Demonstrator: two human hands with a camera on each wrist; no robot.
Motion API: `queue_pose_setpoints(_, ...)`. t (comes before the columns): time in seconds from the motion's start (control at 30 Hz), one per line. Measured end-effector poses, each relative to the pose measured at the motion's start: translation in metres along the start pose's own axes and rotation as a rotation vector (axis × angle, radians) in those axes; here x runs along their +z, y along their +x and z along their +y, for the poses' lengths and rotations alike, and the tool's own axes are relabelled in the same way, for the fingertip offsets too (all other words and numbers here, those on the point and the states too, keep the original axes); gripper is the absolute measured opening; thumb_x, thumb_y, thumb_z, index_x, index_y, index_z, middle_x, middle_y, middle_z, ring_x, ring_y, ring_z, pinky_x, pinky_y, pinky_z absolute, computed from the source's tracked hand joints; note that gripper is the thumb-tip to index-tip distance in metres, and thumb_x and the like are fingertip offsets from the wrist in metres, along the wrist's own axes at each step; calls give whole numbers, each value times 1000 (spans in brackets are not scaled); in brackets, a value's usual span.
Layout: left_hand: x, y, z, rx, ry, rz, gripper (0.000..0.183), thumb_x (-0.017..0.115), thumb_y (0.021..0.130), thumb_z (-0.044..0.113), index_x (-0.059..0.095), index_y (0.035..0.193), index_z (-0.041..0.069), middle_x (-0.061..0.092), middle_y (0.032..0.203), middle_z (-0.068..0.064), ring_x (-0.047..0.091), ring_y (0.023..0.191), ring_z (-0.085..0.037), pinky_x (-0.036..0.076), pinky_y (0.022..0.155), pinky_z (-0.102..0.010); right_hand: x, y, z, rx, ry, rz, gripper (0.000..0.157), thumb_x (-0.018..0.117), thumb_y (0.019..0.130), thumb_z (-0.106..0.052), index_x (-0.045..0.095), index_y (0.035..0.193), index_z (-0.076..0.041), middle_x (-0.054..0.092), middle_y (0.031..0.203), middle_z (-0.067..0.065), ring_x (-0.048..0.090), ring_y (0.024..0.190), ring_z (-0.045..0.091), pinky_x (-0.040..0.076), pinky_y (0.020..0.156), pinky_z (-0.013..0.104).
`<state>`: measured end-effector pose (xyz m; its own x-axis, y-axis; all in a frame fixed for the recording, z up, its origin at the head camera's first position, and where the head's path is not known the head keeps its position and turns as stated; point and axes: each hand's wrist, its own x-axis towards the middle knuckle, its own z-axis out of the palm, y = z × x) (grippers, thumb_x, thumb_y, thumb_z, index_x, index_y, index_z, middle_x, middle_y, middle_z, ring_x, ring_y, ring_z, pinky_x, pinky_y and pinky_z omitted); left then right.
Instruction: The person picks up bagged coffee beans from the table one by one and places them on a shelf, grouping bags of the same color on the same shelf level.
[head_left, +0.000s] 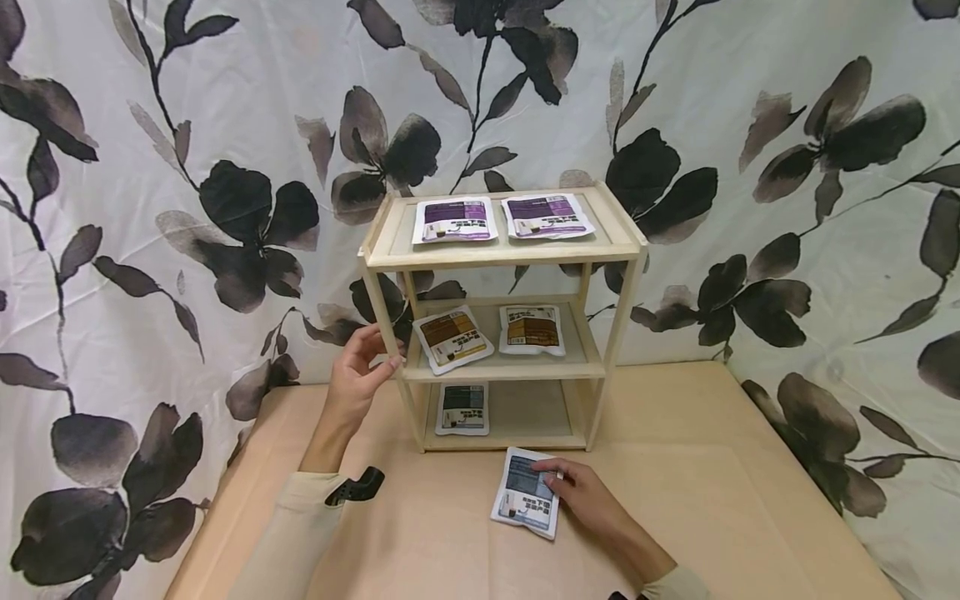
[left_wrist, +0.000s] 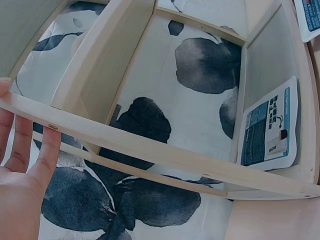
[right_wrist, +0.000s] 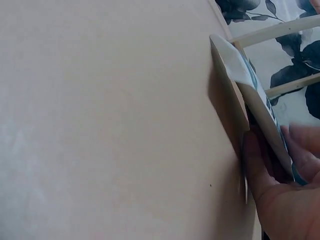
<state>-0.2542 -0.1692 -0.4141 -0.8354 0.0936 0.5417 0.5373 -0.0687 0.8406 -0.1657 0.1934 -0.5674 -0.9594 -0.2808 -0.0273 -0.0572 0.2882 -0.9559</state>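
Note:
My left hand [head_left: 358, 379] grips the left front post [head_left: 384, 321] of a small three-tier wooden shelf [head_left: 506, 372] near its middle tier. In the left wrist view, the fingers [left_wrist: 47, 155] lie along one side of the post and a thumb tip shows over the other. In front of the shelf, my right hand [head_left: 588, 500] pinches a flat white pouch with a blue-grey label [head_left: 527, 492] by its right edge. The right wrist view shows that pouch [right_wrist: 260, 107] edge-on, close over the tabletop. A similar dark-labelled pouch [head_left: 462, 408] stands at the left of the bottom tier.
Two purple-labelled pouches, one left [head_left: 455, 220] and one right [head_left: 547, 216], lie on the top tier. The middle tier carries two brown-labelled pouches, the left [head_left: 453, 339] tilted, the right [head_left: 532, 330] straighter. A floral cloth [head_left: 247, 125] hangs behind the tan table [head_left: 720, 467].

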Motion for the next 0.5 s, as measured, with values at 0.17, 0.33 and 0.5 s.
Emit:
queue_pose_setpoints(0.17, 0, 0, 1, -2, -15, 6, 49, 67, 89, -14, 49, 134, -9, 60, 113, -29, 63, 102, -21, 57, 86, -28, 2, 2, 2, -11, 105, -58, 39, 71, 94, -7, 60, 130, 4, 66, 120, 24, 69, 92, 15, 56, 75, 24)
queue_pose_setpoints(0.33, 0, 0, 1, -3, -16, 13, 49, 66, 88, -15, 50, 134, -9, 63, 112, -25, 63, 103, -23, 57, 85, -27, 2, 4, 2, -20, 83, -68, 41, 71, 92, -6, 58, 131, 2, 63, 123, 23, 67, 95, 15, 54, 78, 22)
queue_pose_setpoints(0.5, 0, 0, 0, 6, -13, 8, 48, 65, 89, -16, 52, 134, -6, 69, 109, -3, 63, 103, -24, 56, 84, -27, 0, 6, 4, -22, 127, -104, 46, 69, 93, -2, 52, 135, 7, 60, 125, 27, 68, 97, 18, 56, 79, 24)
